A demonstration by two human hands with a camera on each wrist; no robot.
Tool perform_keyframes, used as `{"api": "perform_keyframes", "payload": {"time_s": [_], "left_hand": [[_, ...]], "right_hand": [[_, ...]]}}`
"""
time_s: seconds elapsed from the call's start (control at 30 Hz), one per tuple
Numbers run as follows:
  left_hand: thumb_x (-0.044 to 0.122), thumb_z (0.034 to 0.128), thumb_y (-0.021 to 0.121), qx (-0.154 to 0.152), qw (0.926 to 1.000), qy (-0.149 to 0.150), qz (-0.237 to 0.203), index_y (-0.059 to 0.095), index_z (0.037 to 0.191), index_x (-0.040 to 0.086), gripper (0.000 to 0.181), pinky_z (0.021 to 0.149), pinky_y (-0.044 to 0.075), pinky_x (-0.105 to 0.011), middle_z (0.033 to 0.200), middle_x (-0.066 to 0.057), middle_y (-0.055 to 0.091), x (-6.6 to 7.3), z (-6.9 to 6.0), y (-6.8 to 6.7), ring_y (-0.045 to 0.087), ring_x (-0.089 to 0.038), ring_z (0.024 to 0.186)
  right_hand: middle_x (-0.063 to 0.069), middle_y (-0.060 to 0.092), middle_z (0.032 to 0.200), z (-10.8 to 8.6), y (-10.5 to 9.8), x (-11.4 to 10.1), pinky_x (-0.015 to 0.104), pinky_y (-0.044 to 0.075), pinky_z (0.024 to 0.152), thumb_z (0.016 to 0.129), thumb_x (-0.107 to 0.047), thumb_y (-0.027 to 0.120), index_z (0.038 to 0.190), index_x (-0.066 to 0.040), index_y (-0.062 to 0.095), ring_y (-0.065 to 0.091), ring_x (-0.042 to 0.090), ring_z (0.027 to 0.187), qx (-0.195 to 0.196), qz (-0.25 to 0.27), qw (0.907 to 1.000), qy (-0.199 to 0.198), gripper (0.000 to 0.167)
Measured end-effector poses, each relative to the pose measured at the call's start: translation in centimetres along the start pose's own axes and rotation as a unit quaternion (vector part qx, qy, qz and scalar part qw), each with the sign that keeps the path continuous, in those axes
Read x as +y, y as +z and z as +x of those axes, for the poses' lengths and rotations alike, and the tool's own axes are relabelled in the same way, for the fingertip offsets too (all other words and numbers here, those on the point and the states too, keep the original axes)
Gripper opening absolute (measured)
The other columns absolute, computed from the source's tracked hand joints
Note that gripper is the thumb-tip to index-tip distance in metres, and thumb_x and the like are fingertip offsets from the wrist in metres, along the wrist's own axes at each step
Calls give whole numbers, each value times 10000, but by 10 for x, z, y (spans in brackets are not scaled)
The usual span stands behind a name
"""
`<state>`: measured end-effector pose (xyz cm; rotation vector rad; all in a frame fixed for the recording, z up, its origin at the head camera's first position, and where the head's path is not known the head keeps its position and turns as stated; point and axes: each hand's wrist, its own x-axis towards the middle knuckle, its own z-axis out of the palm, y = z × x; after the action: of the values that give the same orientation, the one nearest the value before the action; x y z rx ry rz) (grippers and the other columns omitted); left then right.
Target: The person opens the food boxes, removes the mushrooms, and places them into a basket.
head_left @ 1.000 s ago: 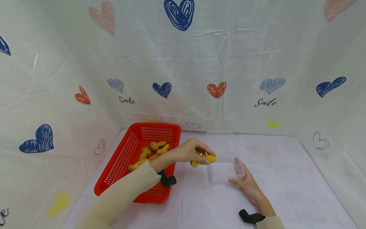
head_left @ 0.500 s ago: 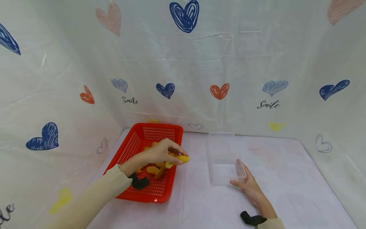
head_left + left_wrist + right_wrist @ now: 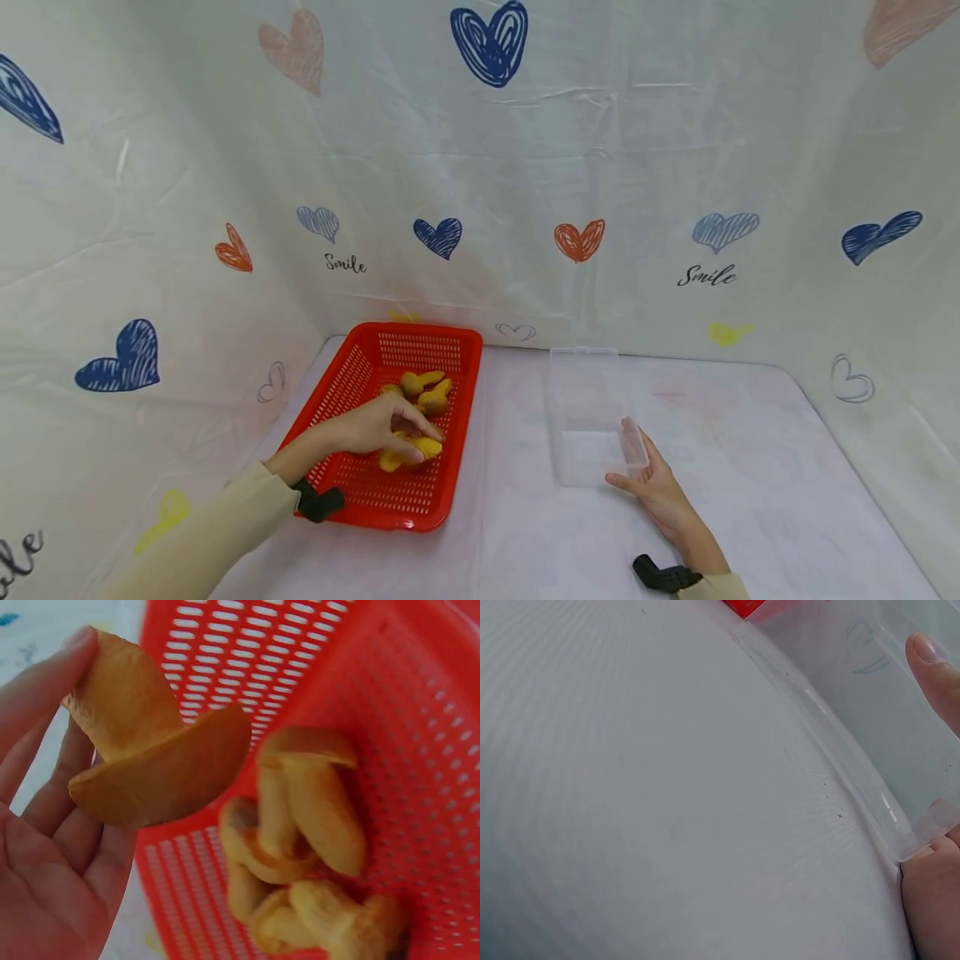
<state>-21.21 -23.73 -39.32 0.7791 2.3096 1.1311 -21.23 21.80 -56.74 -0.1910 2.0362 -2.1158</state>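
Observation:
In the head view my left hand (image 3: 375, 422) is over the red plastic basket (image 3: 468, 417), holding a yellow-brown mushroom (image 3: 429, 447) between thumb and fingers. The left wrist view shows this mushroom (image 3: 161, 769) up close, its stem pinched and its curved cap pointing down. More mushrooms (image 3: 322, 810) with thick stems lie in the basket below it. On the right, my right hand (image 3: 660, 492) grips the side wall of a clear plastic box (image 3: 588, 467), whose lid (image 3: 585, 379) is folded back. No contents show in the box. My right thumb (image 3: 934, 675) sits at the box's rim.
A white cloth covers the table (image 3: 765, 467). Behind and beside it hangs a white curtain (image 3: 495, 175) printed with hearts and "Smile". The basket stands left of the box, with a strip of tabletop between them.
My left hand has moved left, from beside the box back over the basket, with a mushroom still in its fingers. My right hand has stayed on the box.

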Motion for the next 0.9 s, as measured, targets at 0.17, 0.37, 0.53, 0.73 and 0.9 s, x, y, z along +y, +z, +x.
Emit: {"api": "perform_keyframes", "payload": {"time_s": [0.17,0.37,0.53,0.73,0.9], "left_hand": [[115,889,761,-60,9998,-60,-195,754,1143,47,263,806,569,-289,1109,-52,726,-23,-7,-5,607,-218,1011],[89,874,770,-95,9993,-368,-76,764,1099,39,230,775,570,-270,1030,-27,734,-41,-13,-13,643,-180,856],[71,870,766,-354,9986,-381,14,756,1111,13,248,759,570,-266,1060,-45,734,-47,-12,-20,627,-159,829],[52,864,765,-722,9960,-528,70,758,1093,9,233,754,565,-255,1061,-36,736,-52,-6,-21,629,-151,840],[5,856,762,-863,9924,-877,42,759,1050,-5,194,758,567,-263,1001,-49,733,-56,-2,-20,638,-175,836]], "right_hand": [[83,-52,1669,0,-1,-1,72,320,1008,849,28,747,1617,-181,55,-12,311,1501,-69,9,9999,-84,1054],[90,-71,1666,-1,-1,-2,65,305,1012,858,41,734,1616,-168,42,-55,305,1499,-144,4,9998,-113,1047],[107,-66,1664,-1,-1,-3,72,316,1010,850,52,737,1613,-147,46,-40,338,1495,-129,27,9998,-139,1049],[101,-60,1666,0,-1,-3,89,336,1009,844,44,746,1616,-163,51,13,339,1495,-58,20,9999,-94,1058],[87,-51,1669,-1,0,-2,116,374,1007,850,49,738,1615,-164,49,102,260,1496,-65,119,9999,-88,1051]]}}
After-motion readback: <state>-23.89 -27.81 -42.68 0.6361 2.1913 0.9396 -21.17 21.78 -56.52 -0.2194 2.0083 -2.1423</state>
